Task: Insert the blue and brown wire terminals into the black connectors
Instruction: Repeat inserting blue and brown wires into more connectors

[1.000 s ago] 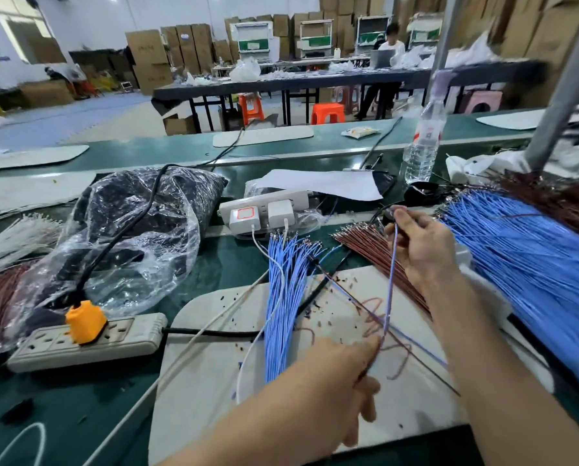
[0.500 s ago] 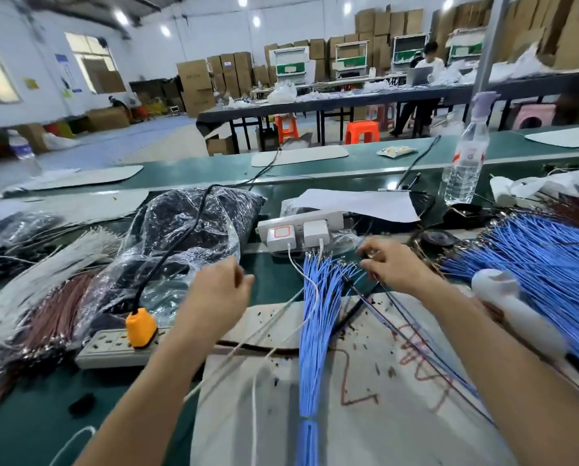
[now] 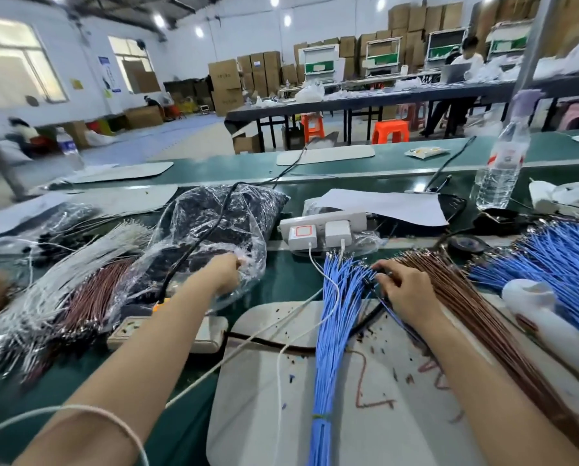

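Note:
My left hand (image 3: pixel 227 271) reaches into the mouth of a clear plastic bag (image 3: pixel 214 223) that holds dark black connectors; its fingertips are hidden by the crinkled plastic. A tied bundle of blue wires (image 3: pixel 333 334) lies down the middle of a white mat (image 3: pixel 281 425), terminals pointing away from me. To its right, a fan of brown wires (image 3: pixel 466 304) lies on the mat. My right hand (image 3: pixel 403 288) sits between the two bundles at their terminal ends, fingers curled, with thin blue and brown wires trailing out under its palm.
A white power strip with chargers (image 3: pixel 321 223) stands behind the blue bundle. A second strip (image 3: pixel 207 334) lies under my left forearm. Wired bundles (image 3: pixel 79 297) lie left, a big blue wire pile (image 3: pixel 557 264) and white tool (image 3: pixel 533 304) right, a water bottle (image 3: pixel 503 169) behind.
My left hand let go of the wires and moved left and forward into the plastic bag. My right hand came down from a raised hold to the wire ends on the mat.

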{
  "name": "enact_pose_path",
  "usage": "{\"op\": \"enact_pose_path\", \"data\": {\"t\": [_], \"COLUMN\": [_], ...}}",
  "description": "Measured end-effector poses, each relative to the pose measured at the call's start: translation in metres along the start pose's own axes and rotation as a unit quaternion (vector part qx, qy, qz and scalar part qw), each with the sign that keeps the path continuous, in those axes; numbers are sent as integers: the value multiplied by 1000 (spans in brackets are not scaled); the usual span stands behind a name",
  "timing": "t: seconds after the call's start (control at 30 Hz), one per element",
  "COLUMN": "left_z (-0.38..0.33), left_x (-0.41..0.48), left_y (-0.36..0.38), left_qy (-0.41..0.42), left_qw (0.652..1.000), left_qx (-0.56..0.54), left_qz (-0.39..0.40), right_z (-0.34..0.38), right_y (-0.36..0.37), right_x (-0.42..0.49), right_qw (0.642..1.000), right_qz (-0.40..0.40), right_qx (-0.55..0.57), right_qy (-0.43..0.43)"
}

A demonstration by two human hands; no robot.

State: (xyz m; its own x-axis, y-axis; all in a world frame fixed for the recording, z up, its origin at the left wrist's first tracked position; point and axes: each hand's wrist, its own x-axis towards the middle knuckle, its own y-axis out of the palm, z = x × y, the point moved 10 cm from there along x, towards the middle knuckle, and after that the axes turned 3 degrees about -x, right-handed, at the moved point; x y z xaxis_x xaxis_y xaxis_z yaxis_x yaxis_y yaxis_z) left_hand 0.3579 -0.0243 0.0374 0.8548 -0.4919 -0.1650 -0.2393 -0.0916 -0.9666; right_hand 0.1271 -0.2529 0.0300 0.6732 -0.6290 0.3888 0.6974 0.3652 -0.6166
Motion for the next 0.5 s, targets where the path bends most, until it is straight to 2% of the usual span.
{"op": "enact_pose_path", "data": {"t": [0.27, 0.37, 0.5], "left_z": [5, 7, 5], "left_x": [3, -3, -16], "left_y": [-1, -9, -29], "left_qy": [-23, -20, -34], "left_qw": [997, 998, 999], "left_qx": [-30, -12, 14], "left_qz": [-62, -54, -13], "right_z": [-7, -10, 0], "right_y": [-10, -6, 11], "right_x": [-5, -6, -8], "right_qw": [996, 990, 987], "right_qz": [-32, 11, 80], "right_qx": [-74, -130, -139], "right_qy": [33, 61, 25]}}
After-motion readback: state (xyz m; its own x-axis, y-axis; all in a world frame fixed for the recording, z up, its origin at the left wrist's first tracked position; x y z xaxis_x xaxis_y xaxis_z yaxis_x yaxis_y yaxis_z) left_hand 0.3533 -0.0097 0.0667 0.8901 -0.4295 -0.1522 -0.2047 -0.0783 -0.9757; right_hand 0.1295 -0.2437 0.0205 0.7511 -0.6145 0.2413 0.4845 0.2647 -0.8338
